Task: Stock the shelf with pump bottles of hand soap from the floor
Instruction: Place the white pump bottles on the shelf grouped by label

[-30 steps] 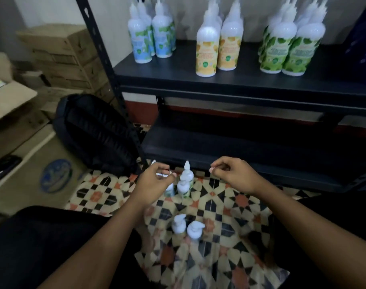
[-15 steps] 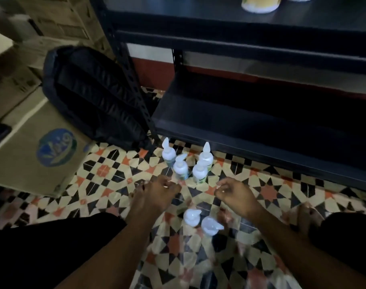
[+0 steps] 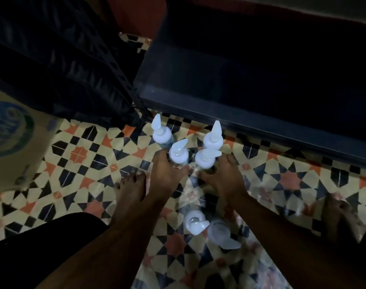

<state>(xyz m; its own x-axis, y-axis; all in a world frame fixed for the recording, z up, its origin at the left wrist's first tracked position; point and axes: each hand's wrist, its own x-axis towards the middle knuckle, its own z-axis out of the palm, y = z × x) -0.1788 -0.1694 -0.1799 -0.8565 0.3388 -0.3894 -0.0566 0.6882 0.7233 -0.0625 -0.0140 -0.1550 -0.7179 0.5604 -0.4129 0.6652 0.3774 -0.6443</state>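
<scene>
Head view — left fingers clasp one pump bottle, right fingers its neighbour.

The view is dim, the lower shelf nearly black, the white pump bottles pale and softly blurred, and the tiled floor smears toward the wide-angle edges.

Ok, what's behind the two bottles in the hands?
Two more bottles stand behind them, then the low shelf. The back of the shelf is too dark to see anything.
</scene>
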